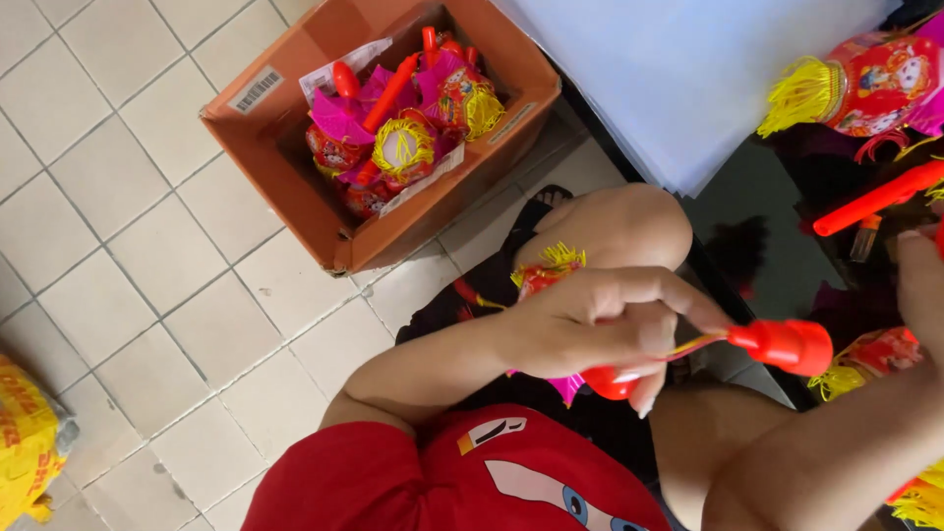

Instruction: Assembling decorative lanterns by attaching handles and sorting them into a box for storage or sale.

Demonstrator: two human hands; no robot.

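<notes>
Pinching the red plastic lantern handle (pixel 777 344), the left hand (pixel 590 329) is clenched on it; light, stiff, best held mid-shaft; the right hand's (pixel 919 285) hold cannot be told.

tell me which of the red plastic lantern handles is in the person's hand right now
The red plastic handle pinched in the left hand. The others lie loose: one on the dark table, several in the brown cardboard box.

Small home workshop or packing spot, toy-lantern piecework. Pale tiled floor (pixel 147 256). Open cardboard box (pixel 295 187) up-left of fingers (pixel 629 295), heaped with red-pink lanterns (pixel 403 147), yellow tassels. More lanterns (pixel 875 84), red sticks (pixel 875 202) on dark bench (pixel 757 236) right of fingers. Yellow sack (pixel 25 442) far left.
</notes>
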